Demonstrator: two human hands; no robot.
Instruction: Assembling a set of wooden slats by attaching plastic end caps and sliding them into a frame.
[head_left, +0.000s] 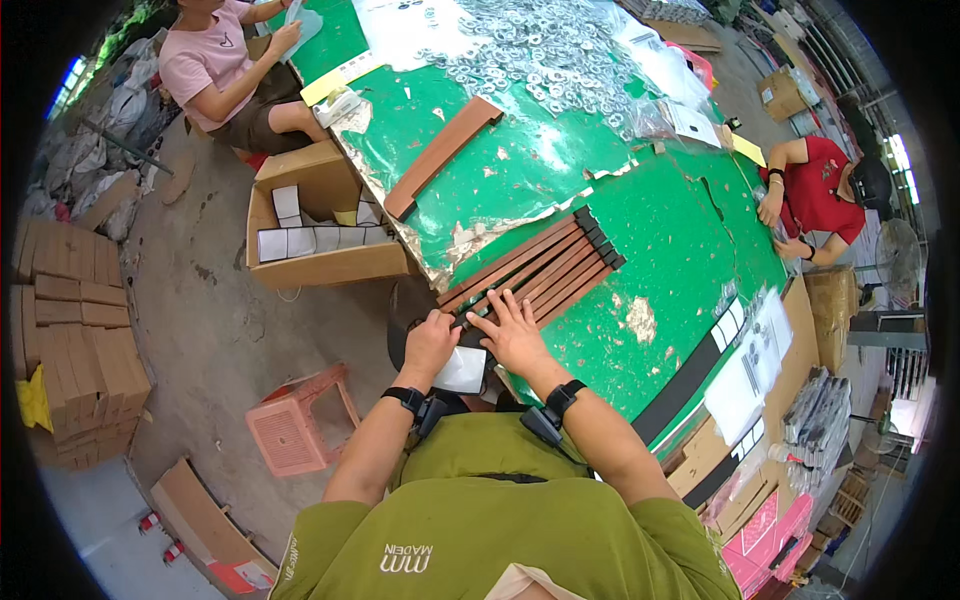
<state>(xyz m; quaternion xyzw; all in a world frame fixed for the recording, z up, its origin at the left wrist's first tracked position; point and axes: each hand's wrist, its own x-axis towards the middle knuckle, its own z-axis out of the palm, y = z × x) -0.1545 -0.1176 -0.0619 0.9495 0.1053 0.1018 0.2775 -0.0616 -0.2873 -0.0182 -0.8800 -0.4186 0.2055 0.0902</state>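
Several brown slats (552, 272) with black end caps (598, 238) lie side by side on the green table, slanting from the near edge toward the far right. My right hand (514, 338) rests on their near ends, fingers spread, palm down. At the table's edge my left hand (430, 342) is closed beside the slats' near ends. Whatever its curled fingers hold is hidden. Just below and between both hands is a flat white piece (461, 371). A single wider brown strip (443, 158) lies apart, farther up the table.
An open cardboard box (330, 268) with white small boxes stands left of the table. A pink plastic stool (290, 428) sits on the floor. Metal rings (545, 60) are heaped at the far side. Two people (205, 62) work at the table's far left and right. Stacked cartons (85, 340) line the left.
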